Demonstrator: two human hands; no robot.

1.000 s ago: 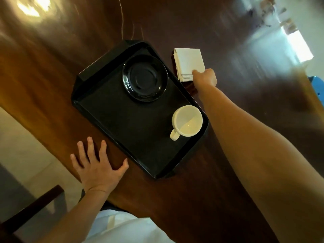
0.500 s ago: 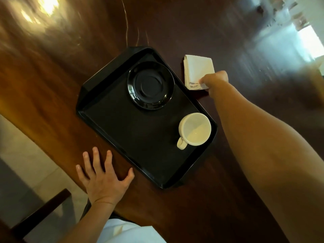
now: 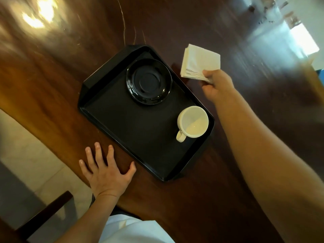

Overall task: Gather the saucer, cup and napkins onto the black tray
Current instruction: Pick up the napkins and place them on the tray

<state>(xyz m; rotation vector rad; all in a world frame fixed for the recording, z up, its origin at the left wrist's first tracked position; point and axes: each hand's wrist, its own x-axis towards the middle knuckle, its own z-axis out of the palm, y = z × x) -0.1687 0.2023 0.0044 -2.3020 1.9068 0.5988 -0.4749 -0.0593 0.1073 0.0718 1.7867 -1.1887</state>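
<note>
A black tray (image 3: 112, 120) lies on the dark wooden table (image 3: 52, 76). On its far end rests a black saucer (image 3: 149, 81); a white cup (image 3: 192, 121) stands at its right side, handle toward me. My right hand (image 3: 217, 85) pinches the near corner of a stack of white napkins (image 3: 199, 62), held just right of the tray's far corner, lifted off the table. My left hand (image 3: 107, 171) lies flat on the table by the tray's near-left edge, fingers spread.
The table edge runs diagonally at the left, with pale floor (image 3: 26, 155) beyond it. A dark chair frame (image 3: 45, 213) stands at the lower left. Bright window glare reflects at the far right of the table.
My right hand closed on the napkin stack and raised it off the table, tilting it. My left hand stayed flat beside the tray.
</note>
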